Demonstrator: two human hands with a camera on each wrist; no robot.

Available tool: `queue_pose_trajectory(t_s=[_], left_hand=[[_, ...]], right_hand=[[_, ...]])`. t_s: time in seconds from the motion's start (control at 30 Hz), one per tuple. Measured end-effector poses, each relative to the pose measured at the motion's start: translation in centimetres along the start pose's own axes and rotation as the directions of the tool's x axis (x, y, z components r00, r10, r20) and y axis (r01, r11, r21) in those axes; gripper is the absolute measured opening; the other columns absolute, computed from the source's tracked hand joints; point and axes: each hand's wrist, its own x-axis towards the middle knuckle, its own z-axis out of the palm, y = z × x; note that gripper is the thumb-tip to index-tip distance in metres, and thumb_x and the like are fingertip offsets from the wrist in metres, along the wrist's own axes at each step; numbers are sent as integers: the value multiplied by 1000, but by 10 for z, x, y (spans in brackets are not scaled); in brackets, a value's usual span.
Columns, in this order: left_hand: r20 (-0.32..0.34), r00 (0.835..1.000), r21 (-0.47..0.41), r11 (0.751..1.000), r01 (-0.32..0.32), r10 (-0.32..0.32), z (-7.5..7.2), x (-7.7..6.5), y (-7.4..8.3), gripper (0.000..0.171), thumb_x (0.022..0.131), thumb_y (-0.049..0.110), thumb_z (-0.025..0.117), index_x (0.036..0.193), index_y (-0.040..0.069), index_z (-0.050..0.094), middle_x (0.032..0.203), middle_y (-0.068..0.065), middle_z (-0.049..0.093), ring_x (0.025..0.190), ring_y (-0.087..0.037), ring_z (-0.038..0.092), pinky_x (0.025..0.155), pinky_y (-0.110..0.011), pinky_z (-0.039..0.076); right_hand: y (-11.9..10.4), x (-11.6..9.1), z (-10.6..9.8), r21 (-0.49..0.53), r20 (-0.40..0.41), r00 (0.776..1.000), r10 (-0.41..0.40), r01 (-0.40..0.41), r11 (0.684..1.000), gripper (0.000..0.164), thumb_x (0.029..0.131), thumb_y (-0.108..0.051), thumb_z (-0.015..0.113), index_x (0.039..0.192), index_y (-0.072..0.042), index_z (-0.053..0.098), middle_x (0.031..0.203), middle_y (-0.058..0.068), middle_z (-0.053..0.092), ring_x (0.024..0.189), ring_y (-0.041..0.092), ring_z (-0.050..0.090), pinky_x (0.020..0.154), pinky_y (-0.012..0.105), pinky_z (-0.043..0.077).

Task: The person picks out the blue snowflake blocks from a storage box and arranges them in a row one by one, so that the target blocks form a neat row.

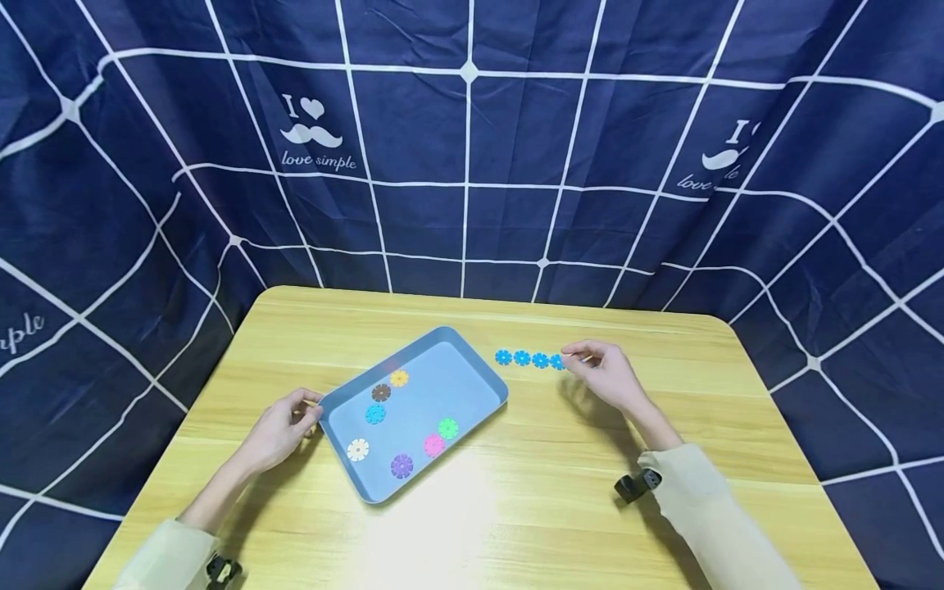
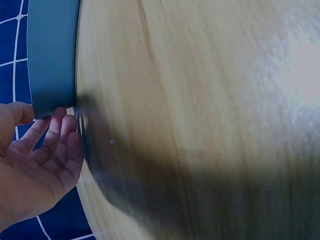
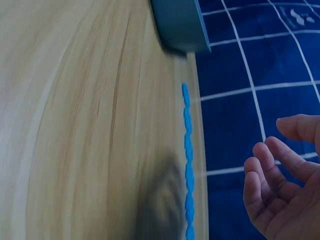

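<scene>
A blue-grey tray point(image 1: 428, 393) lies angled on the table. My left hand point(image 1: 276, 433) pinches its left corner; in the left wrist view, the thumb is at the rim and the fingers point(image 2: 55, 145) curl beneath the tray corner point(image 2: 52, 75). To the right of the tray, several blue notched plastic discs point(image 1: 522, 358) form a straight row. Over the right end of that row hovers my right hand point(image 1: 601, 373), covering part of it. The right wrist view shows this hand point(image 3: 287, 185) raised off the row point(image 3: 188, 150), thumb and fingers apart with nothing between them.
Inside the tray lie loose notched discs: orange point(image 1: 399, 378), brown point(image 1: 380, 392), blue point(image 1: 375, 414), cream point(image 1: 357, 450), purple point(image 1: 401, 466), pink point(image 1: 434, 445) and green point(image 1: 447, 428). The wooden table point(image 1: 531, 508) ends at a dark blue checked curtain point(image 1: 413, 213).
</scene>
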Motion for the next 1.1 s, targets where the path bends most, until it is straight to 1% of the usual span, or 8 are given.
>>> queue_pose_trajectory(t_s=[0.07,0.13,0.33,0.53,0.67,0.87,1.0,1.1], left_hand=[[0,1000,-2,1000,2,-2,0,0,0,25,105,9,60,124,-6,62,87,-8,71,72,-10,64,64,-23,49],[1,1000,-3,1000,2,-2,0,0,0,25,105,9,60,125,-6,62,87,-9,71,72,-11,64,64,-23,49],[4,1000,-2,1000,-1,1,1,-1,3,25,105,9,60,125,-6,62,88,-9,71,72,-11,64,64,-23,49],[-1,1000,3,1000,-4,4,1,-2,3,25,106,11,60,125,-5,63,88,-8,72,71,-10,63,65,-23,48],[3,1000,1,1000,2,-2,1,-3,2,25,106,11,61,126,-5,63,89,-8,72,71,-9,63,65,-23,49],[6,1000,5,1000,6,-6,0,-4,2,26,106,12,61,127,-4,63,91,-9,73,73,-10,64,65,-23,49],[5,1000,2,1000,6,-6,0,-3,3,26,106,12,61,126,-4,63,91,-9,73,73,-11,65,65,-23,49],[5,1000,0,1000,4,-4,0,-3,3,25,106,12,61,126,-4,63,91,-9,73,73,-11,65,65,-23,49]], right_hand=[[-6,0,5,-14,6,1000,-12,12,1000,27,100,-17,72,119,2,74,108,21,78,82,12,64,75,21,51],[-11,-1,10,-37,8,1000,-21,21,999,26,99,-18,73,119,-1,75,107,18,78,84,13,63,77,22,50],[-26,-4,26,-75,45,995,-84,88,993,25,98,-22,75,117,-7,76,102,11,78,84,17,66,74,27,53],[-40,-8,47,-100,97,982,-163,173,980,24,97,-21,76,118,-9,77,97,6,77,81,13,67,72,26,53],[-51,-11,63,-124,131,970,-204,220,967,23,97,-21,76,118,-10,77,96,2,75,81,10,65,73,26,53],[-73,-15,86,-111,214,940,-266,294,949,26,98,-22,74,119,-7,76,98,0,73,87,12,64,77,29,54],[-88,-16,99,-132,272,913,-305,349,928,28,98,-24,73,121,-8,76,99,-1,73,89,13,64,78,24,51],[-96,-16,110,-149,308,892,-329,387,910,28,99,-25,72,122,-9,75,101,-1,73,91,14,65,77,23,49]])
